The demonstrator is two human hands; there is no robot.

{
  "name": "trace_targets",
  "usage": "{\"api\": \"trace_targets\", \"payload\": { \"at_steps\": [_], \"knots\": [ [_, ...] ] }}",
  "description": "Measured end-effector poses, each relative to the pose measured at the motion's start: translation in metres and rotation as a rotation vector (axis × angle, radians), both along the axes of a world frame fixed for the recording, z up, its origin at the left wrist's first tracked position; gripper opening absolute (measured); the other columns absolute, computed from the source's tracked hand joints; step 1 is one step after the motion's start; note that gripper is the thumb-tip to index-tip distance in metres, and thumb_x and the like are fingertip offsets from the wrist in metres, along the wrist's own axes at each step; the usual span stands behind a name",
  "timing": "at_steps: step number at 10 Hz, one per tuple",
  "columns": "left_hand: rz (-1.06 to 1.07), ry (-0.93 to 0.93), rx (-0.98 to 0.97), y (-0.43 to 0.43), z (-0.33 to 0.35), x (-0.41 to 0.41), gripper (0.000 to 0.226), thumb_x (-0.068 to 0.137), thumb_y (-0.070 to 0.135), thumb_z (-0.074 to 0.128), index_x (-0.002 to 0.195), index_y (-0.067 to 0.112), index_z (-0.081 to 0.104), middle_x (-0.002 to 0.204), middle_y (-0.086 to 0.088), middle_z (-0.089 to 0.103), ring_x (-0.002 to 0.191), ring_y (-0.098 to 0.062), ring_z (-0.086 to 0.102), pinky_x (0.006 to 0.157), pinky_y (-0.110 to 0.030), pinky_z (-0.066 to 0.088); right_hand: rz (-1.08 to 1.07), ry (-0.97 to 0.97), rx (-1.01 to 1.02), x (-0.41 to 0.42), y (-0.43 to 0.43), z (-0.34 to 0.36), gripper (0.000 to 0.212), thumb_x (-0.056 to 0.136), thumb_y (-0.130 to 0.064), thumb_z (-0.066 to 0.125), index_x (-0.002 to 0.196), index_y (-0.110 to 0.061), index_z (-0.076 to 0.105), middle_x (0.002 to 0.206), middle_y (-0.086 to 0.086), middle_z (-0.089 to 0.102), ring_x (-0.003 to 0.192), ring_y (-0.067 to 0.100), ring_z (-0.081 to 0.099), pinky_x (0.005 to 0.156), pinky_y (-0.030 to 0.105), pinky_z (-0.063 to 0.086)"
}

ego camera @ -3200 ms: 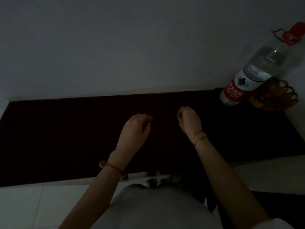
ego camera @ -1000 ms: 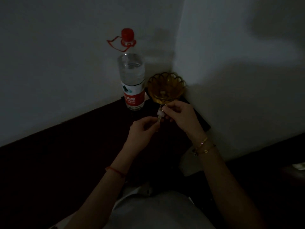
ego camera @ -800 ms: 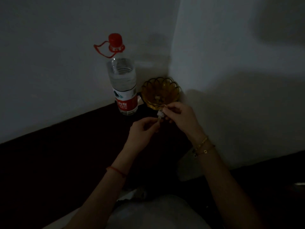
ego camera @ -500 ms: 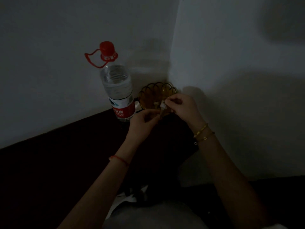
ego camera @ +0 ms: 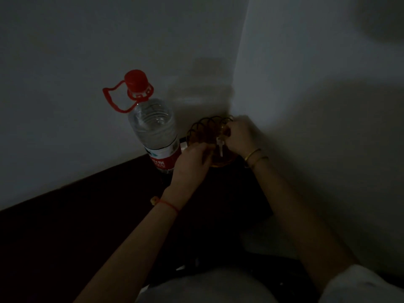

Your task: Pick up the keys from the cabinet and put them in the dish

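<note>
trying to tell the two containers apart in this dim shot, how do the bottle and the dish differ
The bottle is tall, clear and closed with a red cap; the dish is low, amber and open, with a scalloped rim. The bottle stands untouched, left of the dish, while both hands are at the dish: the right hand dangles the keys over it, and the left hand is at its near side. Both stand on the dark cabinet in the corner.
</note>
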State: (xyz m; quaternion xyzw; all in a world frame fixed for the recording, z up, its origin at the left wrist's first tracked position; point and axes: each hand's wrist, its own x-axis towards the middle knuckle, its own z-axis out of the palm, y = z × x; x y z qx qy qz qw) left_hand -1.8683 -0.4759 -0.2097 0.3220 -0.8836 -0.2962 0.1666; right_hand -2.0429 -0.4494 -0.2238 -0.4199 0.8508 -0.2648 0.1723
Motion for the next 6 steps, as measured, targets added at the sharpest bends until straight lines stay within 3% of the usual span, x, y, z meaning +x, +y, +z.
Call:
{"api": "trace_targets", "payload": {
  "at_steps": [1,3,4,6],
  "knots": [
    [0.008,-0.008,0.000,0.001,-0.005,0.000,0.020,0.088,0.016,0.057,0.106,0.009,0.066,0.104,-0.009,0.068,0.096,-0.024,0.064,0.079,-0.043,0.052,0.081,0.008,0.043,0.000,-0.004,-0.007,0.015,0.079,-0.014,0.068,0.086,-0.001,0.067,0.096,0.023,0.071,0.091,0.036,0.065,0.070,0.030,0.046],
    [0.019,0.039,-0.056,0.001,-0.010,0.007,0.019,0.087,0.011,0.058,0.103,0.012,0.069,0.102,-0.006,0.066,0.097,-0.020,0.058,0.078,-0.028,0.046,0.157,0.095,0.097,0.002,-0.006,-0.008,0.020,0.082,-0.016,0.064,0.094,-0.001,0.069,0.101,0.023,0.071,0.096,0.039,0.066,0.079,0.039,0.053],
    [0.020,0.021,-0.074,0.001,-0.011,0.008,0.019,0.087,0.009,0.059,0.103,0.011,0.070,0.103,-0.006,0.068,0.099,-0.023,0.057,0.082,-0.031,0.046,0.170,0.137,0.149,0.004,-0.005,-0.006,0.027,0.085,-0.018,0.060,0.107,-0.002,0.066,0.110,0.024,0.069,0.102,0.041,0.064,0.088,0.045,0.054],
    [0.018,0.066,-0.066,0.002,-0.008,0.019,0.022,0.086,0.007,0.059,0.105,0.011,0.069,0.105,-0.005,0.069,0.103,-0.021,0.060,0.086,-0.036,0.048,0.117,0.157,0.029,0.004,0.004,0.003,0.022,0.088,-0.011,0.053,0.101,0.001,0.066,0.105,0.025,0.069,0.099,0.041,0.063,0.083,0.043,0.053]
  ]
}}
